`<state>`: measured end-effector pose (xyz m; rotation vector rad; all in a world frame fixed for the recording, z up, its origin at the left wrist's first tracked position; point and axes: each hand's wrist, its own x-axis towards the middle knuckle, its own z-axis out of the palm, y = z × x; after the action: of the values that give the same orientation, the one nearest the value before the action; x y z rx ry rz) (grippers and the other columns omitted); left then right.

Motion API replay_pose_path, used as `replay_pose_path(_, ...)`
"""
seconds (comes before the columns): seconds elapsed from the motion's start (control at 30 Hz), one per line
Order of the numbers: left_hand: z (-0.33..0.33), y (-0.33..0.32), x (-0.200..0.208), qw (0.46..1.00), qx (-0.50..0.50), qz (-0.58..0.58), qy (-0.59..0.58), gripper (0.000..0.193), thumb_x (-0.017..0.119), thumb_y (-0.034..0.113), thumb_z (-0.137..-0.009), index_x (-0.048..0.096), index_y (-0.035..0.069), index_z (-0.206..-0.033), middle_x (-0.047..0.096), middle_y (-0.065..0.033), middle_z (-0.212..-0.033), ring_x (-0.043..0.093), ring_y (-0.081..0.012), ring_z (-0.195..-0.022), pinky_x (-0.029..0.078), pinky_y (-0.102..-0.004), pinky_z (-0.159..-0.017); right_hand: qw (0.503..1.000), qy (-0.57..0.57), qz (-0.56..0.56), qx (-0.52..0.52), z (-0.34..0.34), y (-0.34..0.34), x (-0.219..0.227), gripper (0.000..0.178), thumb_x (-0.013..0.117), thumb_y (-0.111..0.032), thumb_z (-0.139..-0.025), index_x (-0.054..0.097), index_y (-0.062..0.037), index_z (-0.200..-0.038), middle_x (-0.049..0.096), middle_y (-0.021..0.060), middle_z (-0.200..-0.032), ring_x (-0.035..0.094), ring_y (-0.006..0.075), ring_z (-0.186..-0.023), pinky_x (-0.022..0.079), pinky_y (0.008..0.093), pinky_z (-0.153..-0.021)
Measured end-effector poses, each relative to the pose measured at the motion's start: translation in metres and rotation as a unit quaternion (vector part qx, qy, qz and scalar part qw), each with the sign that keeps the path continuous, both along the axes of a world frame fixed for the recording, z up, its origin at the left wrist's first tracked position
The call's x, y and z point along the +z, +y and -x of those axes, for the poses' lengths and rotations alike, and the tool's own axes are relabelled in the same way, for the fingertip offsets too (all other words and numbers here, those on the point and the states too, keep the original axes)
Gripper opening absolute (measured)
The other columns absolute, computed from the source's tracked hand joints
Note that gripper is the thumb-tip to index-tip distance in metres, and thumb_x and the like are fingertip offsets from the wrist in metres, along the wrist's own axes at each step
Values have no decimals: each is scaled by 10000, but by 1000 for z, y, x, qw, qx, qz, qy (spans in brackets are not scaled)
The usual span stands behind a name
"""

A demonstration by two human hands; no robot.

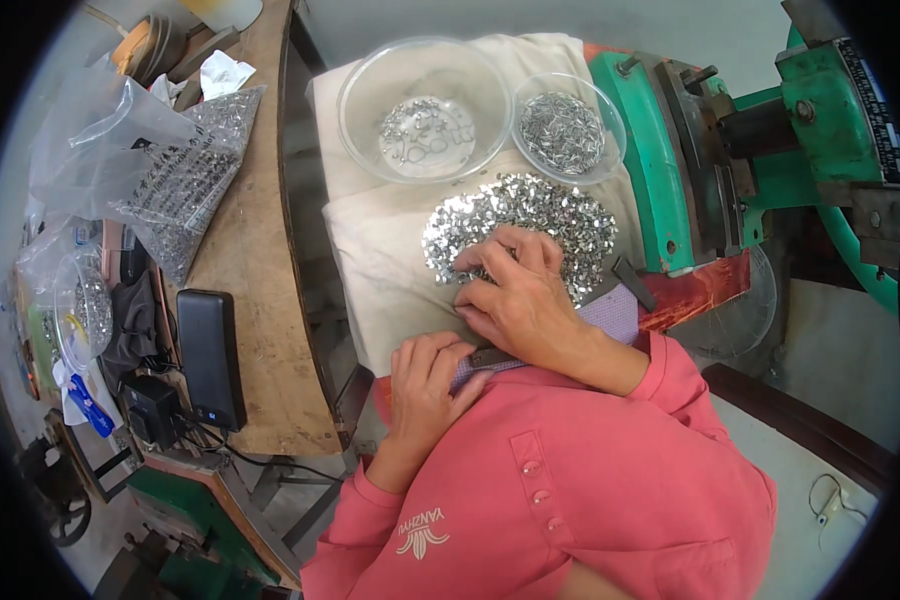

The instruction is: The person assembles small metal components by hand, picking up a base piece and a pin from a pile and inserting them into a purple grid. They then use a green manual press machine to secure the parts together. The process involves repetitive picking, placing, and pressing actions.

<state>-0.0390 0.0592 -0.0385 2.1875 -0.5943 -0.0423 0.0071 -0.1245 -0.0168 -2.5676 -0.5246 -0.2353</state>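
A heap of small shiny metal pieces [510, 205] lies on a pale cloth [380, 250]. My right hand [530, 305] rests at the heap's near side, fingers bent down onto the pieces and thumb drawn in close to them. Whatever the fingertips hold is too small to make out. Nearer my body, my left hand [428, 375] is bent by the left end of a dark metal strip [492, 357] along the lilac checked cloth [610, 315]. Its fingers lie together with the thumb near them; what sits between them is hidden.
Behind the heap stand a large clear bowl [348, 120] with a few pieces and a smaller bowl [620, 140] of thin metal parts. A green machine [660, 170] flanks the right. On the wooden bench [260, 330] at left lie a black power bank [210, 360] and filled plastic bags [195, 160].
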Motion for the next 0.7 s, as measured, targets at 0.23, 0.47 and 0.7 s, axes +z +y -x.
replay_pose_path(0.23, 3, 0, -8, 1000, 5, -14, -17, 332, 832, 167, -676, 683, 86, -961, 603, -62, -1028, 553, -275, -946, 419, -390, -826, 1000, 17, -10, 17, 33, -12, 20, 130, 759, -187, -684, 684, -129, -772, 610, -20, -1105, 475, 261, -1151, 316, 449, -945)
replay_pose_path(0.47, 4, -1, -8, 1000, 6, -8, -16, 323, 829, 158, -679, 680, 80, -955, 606, -65, -1028, 554, -271, -939, 418, -390, -822, 998, 55, -10, 23, 51, -16, 18, 138, 778, -213, -693, 731, -175, -817, 616, -39, -1094, 486, 244, -1125, 313, 449, -921)
replay_pose_path(0.7, 4, 1, -4, 999, 11, -4, -31, 321, 839, 162, -683, 670, 69, -939, 619, -80, -999, 562, -280, -907, 437, -384, -792, 999, -21, 24, -11, 8, -19, 9, 131, 782, -207, -719, 744, -192, -843, 612, -35, -1091, 488, 249, -1130, 294, 441, -954)
